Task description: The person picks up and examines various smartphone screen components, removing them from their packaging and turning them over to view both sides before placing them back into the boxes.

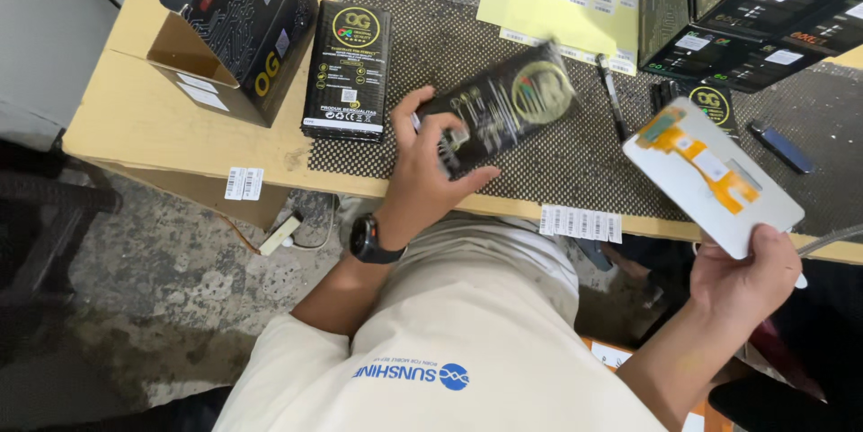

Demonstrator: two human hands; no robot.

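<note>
Open carton point(235, 32): stood at the left end of the patterned mat point(539, 162), just off its edge.
Flat black box point(348, 70): laid on the mat's left part, beside the carton.
Left hand point(427, 171): fingers clenched around a slim black package point(503, 104), held tilted above the mat's middle.
Pen point(613, 95): laid on the mat, right of the package.
Right hand point(751, 275): fingers closed on the lower corner of a white screen panel point(710, 176) with orange flex cable, held over the mat's front right edge.
</note>
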